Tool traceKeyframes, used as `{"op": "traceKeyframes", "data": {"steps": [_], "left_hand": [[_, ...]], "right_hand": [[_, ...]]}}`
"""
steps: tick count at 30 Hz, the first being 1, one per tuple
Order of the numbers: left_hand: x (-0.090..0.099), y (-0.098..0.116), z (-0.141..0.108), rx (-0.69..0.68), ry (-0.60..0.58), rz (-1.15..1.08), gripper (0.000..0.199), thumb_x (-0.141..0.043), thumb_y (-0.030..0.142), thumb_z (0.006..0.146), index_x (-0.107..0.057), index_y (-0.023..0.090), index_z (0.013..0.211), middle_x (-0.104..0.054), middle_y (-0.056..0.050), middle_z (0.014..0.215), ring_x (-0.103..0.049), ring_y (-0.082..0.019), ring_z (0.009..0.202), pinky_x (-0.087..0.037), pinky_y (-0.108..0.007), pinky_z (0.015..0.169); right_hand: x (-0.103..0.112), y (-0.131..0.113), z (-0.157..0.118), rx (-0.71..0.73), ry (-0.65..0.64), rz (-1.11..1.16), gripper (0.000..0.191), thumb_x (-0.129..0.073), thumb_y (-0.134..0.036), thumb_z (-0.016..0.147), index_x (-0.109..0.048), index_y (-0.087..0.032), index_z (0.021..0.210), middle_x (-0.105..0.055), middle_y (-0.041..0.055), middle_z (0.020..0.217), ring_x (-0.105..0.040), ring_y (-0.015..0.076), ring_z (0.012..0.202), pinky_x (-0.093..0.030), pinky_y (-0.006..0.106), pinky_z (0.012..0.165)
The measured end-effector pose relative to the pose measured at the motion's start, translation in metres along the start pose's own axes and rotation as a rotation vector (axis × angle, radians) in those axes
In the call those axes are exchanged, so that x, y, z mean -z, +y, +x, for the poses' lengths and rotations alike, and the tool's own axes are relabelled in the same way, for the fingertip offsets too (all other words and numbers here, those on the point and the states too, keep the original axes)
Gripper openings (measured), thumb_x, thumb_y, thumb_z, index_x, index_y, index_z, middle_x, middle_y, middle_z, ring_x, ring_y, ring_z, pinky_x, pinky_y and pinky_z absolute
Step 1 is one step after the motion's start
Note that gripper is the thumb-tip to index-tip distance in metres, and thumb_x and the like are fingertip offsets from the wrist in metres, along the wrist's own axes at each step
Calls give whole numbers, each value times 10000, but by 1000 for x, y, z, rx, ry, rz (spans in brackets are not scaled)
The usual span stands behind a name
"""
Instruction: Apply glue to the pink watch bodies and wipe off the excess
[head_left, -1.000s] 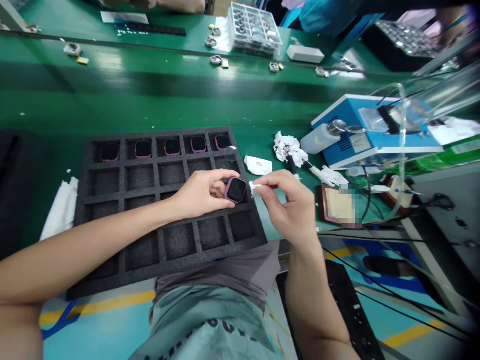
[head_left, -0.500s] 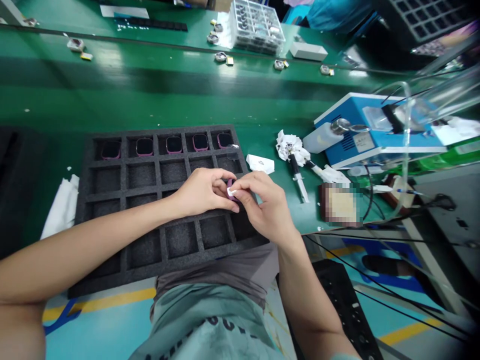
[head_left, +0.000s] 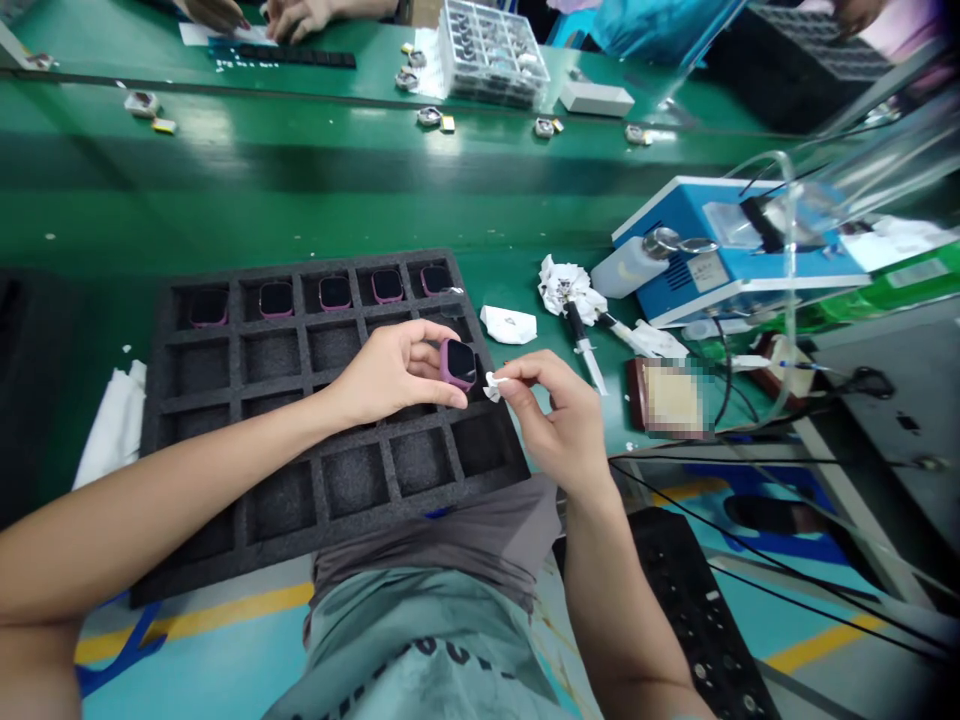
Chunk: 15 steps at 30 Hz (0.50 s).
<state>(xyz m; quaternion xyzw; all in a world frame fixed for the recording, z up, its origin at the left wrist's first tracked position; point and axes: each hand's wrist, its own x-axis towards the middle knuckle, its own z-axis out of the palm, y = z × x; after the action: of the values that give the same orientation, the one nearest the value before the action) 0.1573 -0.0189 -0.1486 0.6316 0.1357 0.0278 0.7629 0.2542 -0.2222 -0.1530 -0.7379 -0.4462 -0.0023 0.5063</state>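
My left hand (head_left: 397, 372) is closed on a purple smartwatch case (head_left: 457, 364), its dark screen facing up and toward the right. Between the thumb and fingers of my right hand (head_left: 551, 415) is a small crumpled white tissue (head_left: 494, 386), held a little apart from the watch case. Both hands are over the right part of a black foam tray (head_left: 315, 400) with square compartments. Along the tray's far row lie several more purple watch cases, one of them a watch case (head_left: 335, 292) in the middle compartment.
Right of the tray are a folded white tissue (head_left: 509, 325), a syringe (head_left: 586, 350), a white bottle (head_left: 628, 268) and a blue machine (head_left: 735, 250). Small watch parts (head_left: 430, 117) lie along the green line. Another person's hands (head_left: 298, 15) work at the far left.
My right hand has drawn the tissue away from the watch case to the right. My left hand has turned the case so its screen shows. Another person's hands have appeared at the far side.
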Motion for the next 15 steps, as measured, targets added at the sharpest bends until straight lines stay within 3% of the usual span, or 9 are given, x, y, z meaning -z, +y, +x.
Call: {"op": "traceKeyframes", "data": {"steps": [7,11,15], "left_hand": [[0,-2,-1,-75,-59,-41,704,-1000,103,496,-594,144,1071,-757,-50,993,-767,-160,848,-640,-308,808],[0,-2,-2,-139,-48,-8,695,-1005,123,488,-585,167,1040,-727,-19,959,-745,-149,843,-627,-299,801],[-1,-4,-1,-182,-24,44,676,-996,124,480,-606,156,1031,-687,11,896,-717,-132,792,-617,-294,779]], "right_hand": [[-21,-11,5,-3,-8,153,82,-626,-175,985,-695,-208,957,-698,14,924,-637,116,885,-505,267,789],[-28,-10,3,-42,8,178,70,-628,-195,987,-697,-209,983,-705,22,942,-647,127,886,-512,277,777],[-22,-12,4,14,0,154,81,-626,-169,984,-689,-208,952,-702,13,910,-645,124,862,-508,281,763]]}}
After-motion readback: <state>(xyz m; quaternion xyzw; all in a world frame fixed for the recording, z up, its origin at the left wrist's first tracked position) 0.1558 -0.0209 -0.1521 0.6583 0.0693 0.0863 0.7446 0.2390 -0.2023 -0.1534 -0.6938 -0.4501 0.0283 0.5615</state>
